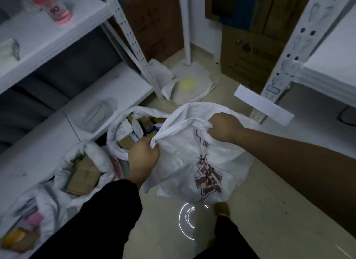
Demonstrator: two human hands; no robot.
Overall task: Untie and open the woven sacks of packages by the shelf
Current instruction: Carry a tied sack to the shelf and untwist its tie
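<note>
A white woven sack with dark red print (194, 152) stands on the floor in the middle of the head view. My left hand (143, 156) grips a bunched fold of its top edge at the left. My right hand (224, 128) grips the gathered cloth at its upper right. Its contents are hidden. Behind it an open white sack (117, 132) shows boxes and packets. Another open sack (63, 172) with cardboard parcels lies at the lower left beside the white shelf (107, 93).
A third sack with coloured packets (44, 199) sits at the bottom left. Empty white sacks (190, 83) lie by the shelf post. Brown cartons (248, 52) stand at the back. A second shelf (327, 75) is on the right, with a white strip (264, 105) sticking out.
</note>
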